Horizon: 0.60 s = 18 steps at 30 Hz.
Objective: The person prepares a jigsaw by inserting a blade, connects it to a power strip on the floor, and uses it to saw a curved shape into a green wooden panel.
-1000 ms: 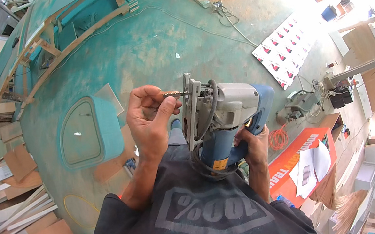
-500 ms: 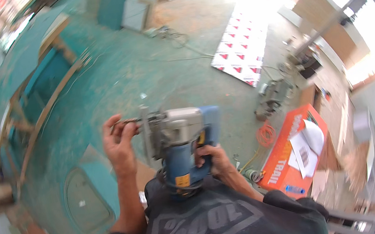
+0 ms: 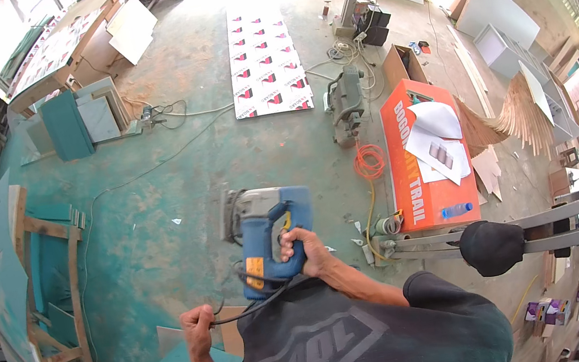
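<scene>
A blue and grey jigsaw [image 3: 259,239] is held up in front of my chest, its flat metal shoe turned to the left. My right hand [image 3: 303,254] is wrapped round its D-shaped handle. A black power cord [image 3: 250,311] curves from the back of the tool. Lower on the left, my left hand [image 3: 199,326] is closed on that cord, its fingers curled and apart from the jigsaw's body.
To the right stands an orange box [image 3: 433,204] with papers [image 3: 438,138] and a small blue bottle [image 3: 457,210] on top. A grey-green machine [image 3: 347,107] and coiled orange hose [image 3: 369,161] lie beside it. A wooden frame [image 3: 80,305] is at left; a printed panel [image 3: 266,63] lies ahead.
My left hand has left the thin part by the jigsaw's shoe, moved down, and closed on the cord. My right hand keeps the handle. The view has turned to the right.
</scene>
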Each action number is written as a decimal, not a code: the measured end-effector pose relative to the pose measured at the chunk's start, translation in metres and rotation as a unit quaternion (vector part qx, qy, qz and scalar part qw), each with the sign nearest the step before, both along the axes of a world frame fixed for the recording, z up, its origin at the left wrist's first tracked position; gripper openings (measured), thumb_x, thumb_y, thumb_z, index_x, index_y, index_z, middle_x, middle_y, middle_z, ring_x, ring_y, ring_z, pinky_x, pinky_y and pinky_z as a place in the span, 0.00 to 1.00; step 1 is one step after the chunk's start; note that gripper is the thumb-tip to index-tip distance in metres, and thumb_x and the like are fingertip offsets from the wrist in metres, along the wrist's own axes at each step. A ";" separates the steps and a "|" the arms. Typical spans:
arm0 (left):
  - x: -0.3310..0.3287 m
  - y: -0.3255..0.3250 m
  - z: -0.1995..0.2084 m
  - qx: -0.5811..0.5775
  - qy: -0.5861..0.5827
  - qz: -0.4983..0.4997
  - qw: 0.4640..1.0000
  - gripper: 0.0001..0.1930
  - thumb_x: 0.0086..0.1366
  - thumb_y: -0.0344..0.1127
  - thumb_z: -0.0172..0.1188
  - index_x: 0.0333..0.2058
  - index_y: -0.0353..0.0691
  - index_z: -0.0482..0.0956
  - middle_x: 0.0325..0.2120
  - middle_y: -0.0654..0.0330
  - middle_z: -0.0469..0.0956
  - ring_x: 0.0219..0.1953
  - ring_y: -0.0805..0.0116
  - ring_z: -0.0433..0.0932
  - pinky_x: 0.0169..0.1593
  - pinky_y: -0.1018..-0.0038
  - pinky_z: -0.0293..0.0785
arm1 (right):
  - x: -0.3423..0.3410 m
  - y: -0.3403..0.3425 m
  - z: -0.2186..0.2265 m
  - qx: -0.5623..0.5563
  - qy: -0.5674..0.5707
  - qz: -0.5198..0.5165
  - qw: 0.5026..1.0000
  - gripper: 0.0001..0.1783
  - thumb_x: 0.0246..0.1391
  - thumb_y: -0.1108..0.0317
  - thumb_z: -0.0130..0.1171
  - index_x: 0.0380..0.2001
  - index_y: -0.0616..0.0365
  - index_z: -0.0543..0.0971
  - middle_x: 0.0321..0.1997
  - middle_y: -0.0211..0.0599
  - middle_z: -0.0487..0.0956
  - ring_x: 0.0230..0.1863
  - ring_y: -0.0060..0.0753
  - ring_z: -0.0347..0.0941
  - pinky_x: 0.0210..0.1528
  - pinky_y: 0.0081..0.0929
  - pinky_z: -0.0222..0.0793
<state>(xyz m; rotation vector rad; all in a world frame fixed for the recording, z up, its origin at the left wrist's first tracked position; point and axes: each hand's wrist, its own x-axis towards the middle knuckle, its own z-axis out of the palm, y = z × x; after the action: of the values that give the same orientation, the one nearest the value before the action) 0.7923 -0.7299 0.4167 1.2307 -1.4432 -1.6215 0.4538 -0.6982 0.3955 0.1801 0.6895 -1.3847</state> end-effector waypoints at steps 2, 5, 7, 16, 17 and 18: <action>-0.011 -0.005 0.080 -0.036 -0.094 -0.193 0.976 0.24 0.70 0.47 0.64 0.20 0.35 0.79 0.13 0.58 0.73 0.17 0.73 0.67 0.25 0.68 0.63 | 0.005 -0.006 -0.013 -0.005 -0.034 -0.030 0.999 0.05 0.57 0.71 0.57 0.31 0.54 0.71 0.23 0.23 0.66 0.24 0.19 0.65 0.34 0.25 0.68; -0.053 -0.008 0.071 -0.065 -0.165 -0.427 0.887 0.17 0.66 0.48 0.67 0.30 0.39 0.87 0.20 0.51 0.78 0.25 0.64 0.78 0.32 0.66 0.72 | -0.019 0.006 -0.036 -0.074 -0.137 -0.119 0.981 0.06 0.59 0.72 0.56 0.31 0.53 0.69 0.23 0.22 0.65 0.24 0.18 0.65 0.34 0.22 0.67; -0.059 -0.025 0.034 -0.057 -0.310 -0.387 0.866 0.19 0.63 0.55 0.67 0.30 0.43 0.89 0.23 0.55 0.82 0.29 0.56 0.82 0.35 0.62 0.75 | -0.032 0.012 -0.037 -0.070 -0.100 -0.180 0.976 0.06 0.58 0.71 0.58 0.32 0.53 0.70 0.23 0.21 0.64 0.24 0.18 0.65 0.33 0.22 0.67; 0.098 -0.132 -0.052 -0.144 -0.520 0.317 0.780 0.26 0.69 0.56 0.60 0.27 0.36 0.79 0.23 0.46 0.81 0.29 0.41 0.81 0.33 0.53 0.74 | -0.067 0.033 0.001 -0.033 0.109 -0.140 0.984 0.10 0.54 0.69 0.58 0.39 0.56 0.72 0.25 0.24 0.68 0.24 0.21 0.66 0.32 0.25 0.66; 0.094 -0.132 -0.032 -0.175 -0.513 0.355 0.762 0.25 0.70 0.55 0.60 0.27 0.36 0.78 0.22 0.46 0.80 0.28 0.41 0.80 0.33 0.53 0.72 | -0.071 0.035 0.002 -0.020 0.128 -0.135 0.982 0.10 0.54 0.69 0.58 0.39 0.56 0.72 0.25 0.24 0.68 0.24 0.22 0.66 0.33 0.26 0.66; 0.098 -0.132 -0.013 -0.178 -0.495 0.382 0.760 0.25 0.70 0.54 0.60 0.27 0.36 0.78 0.22 0.46 0.80 0.28 0.42 0.80 0.33 0.53 0.72 | -0.072 0.036 0.004 -0.010 0.144 -0.128 0.981 0.10 0.54 0.69 0.58 0.39 0.56 0.72 0.24 0.25 0.68 0.24 0.22 0.66 0.33 0.26 0.67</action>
<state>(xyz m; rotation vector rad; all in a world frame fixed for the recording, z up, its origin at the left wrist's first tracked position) 0.8908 -0.8616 0.4036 2.1711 -1.3471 -0.0485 0.3820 -0.6618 0.3997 0.0525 0.9165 -1.6838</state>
